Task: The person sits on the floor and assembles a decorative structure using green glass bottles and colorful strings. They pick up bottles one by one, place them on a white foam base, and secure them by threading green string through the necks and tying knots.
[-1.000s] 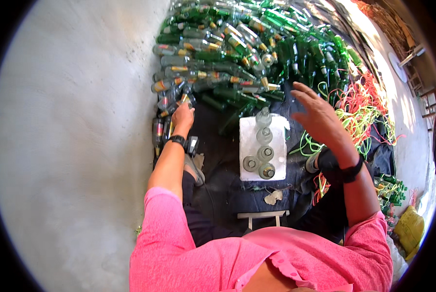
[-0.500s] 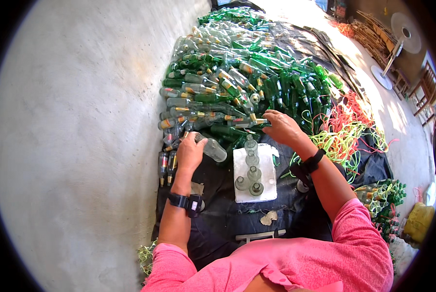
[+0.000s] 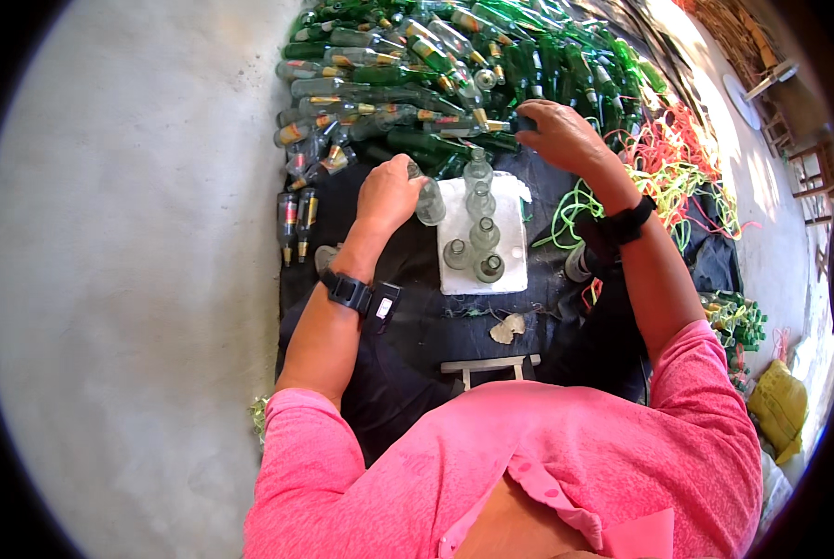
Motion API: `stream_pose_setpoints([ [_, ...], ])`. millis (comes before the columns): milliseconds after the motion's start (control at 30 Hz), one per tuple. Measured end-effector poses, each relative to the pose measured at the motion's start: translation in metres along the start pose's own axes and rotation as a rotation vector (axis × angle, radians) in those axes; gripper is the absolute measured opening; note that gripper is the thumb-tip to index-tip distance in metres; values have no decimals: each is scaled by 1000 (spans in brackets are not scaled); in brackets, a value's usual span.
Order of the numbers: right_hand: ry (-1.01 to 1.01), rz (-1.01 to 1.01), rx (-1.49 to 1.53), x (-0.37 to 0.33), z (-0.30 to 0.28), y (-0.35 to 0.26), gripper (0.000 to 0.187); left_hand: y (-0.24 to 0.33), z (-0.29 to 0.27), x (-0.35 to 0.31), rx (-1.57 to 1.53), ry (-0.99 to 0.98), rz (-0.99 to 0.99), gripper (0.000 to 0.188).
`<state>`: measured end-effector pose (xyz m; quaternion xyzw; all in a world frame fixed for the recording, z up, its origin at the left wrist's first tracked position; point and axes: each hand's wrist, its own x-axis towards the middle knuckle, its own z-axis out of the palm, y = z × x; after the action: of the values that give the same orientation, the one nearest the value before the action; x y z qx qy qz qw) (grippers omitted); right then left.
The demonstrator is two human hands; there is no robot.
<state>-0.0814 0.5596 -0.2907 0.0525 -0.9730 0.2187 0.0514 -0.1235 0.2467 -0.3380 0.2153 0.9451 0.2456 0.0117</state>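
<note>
My left hand [image 3: 391, 196] is closed around the neck of a clear glass bottle [image 3: 430, 203], its base tipped down beside the white foam board [image 3: 453, 277]. On that board several clear bottles stand upright, one of them a bottle [image 3: 485, 233] near its middle. My right hand [image 3: 570, 138] reaches to the near edge of the bottle pile, thumb and fingers curled round the end of a gold-necked glass bottle [image 3: 493, 126]; its tip is partly hidden by them.
Green and clear bottles lie heaped in a pile [image 3: 379, 70] ahead. Red and yellow-green plastic straps [image 3: 673, 163] tangle at its right. Two brown bottles [image 3: 287, 224] lie left on the black sheet [image 3: 417, 321]. A yellow sack [image 3: 778, 405] sits far right.
My left hand has brought the clear bottle right, turning it more upright next to the foam board. My right hand's fingers have closed in at the gold-necked bottle. The view has tilted toward me.
</note>
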Motion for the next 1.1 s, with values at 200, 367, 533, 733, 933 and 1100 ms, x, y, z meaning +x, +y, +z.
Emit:
stream_pose_setpoints([
  [200,-100,78,-15,4,-1,-20,45,12,11,-1,-41,-103,-1,32],
  [367,-61,29,-28,1,5,-16,42,15,22,0,-4,-165,20,31],
  [533,-105,58,-30,0,1,-16,41,17,32,-2,16,-186,36,31],
  [733,-105,32,-39,-2,-1,-18,38,11,42,-3,41,-207,85,34],
  [933,-74,22,-44,-4,-3,-18,38,16,48,-3,53,-255,70,31],
  [1100,-120,69,-46,-4,-4,-21,39,16,51,-3,76,-282,71,32],
])
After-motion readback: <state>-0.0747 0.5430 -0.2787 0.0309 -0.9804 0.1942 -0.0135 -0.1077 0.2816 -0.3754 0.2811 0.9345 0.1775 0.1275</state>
